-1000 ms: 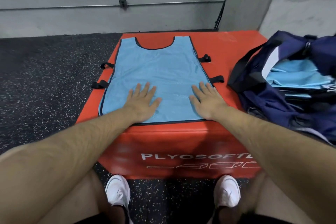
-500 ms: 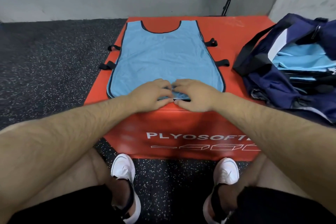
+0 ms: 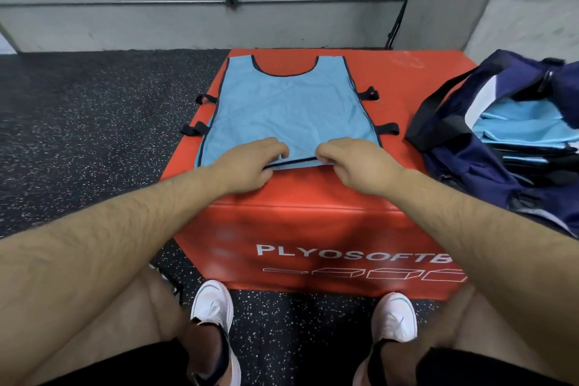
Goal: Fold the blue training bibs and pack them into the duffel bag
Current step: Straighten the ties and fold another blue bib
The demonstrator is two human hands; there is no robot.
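1. Far left: speckled floor (image 3: 94, 135), dark rubber. The red worktop (image 3: 407, 78), a soft foam box, stands on it.
2. Left hand (image 3: 247, 163): fingers curled under, grip pinching the near hem of the blue bib (image 3: 291, 110) just left of the hem's middle.
3. The bib lies flat on the worktop, neck hole at the far end, black side straps (image 3: 194, 128) sticking out on both edges. Between the two hands the hem is raised a little off the surface and its dark binding shows.
4. Right hand (image 3: 354, 166): same posture, grip pinching the hem just right of the middle. The hands are near each other, not touching.
5. Right: the duffel bag (image 3: 463, 166), navy, mouth open, sits at the worktop's right end as far as we can tell. It is beside the bib and apart from it. Folded bibs (image 3: 520, 122) are stacked inside.
6. Our reading: packing is partly done, and this bib is at the very start of its first fold.
7. Next move, as we judge it: both hands carry the hem up and away toward the neck end at an even pace, so the edges meet square. The loose straps likely want tucking in before the bib goes right, into the bag.
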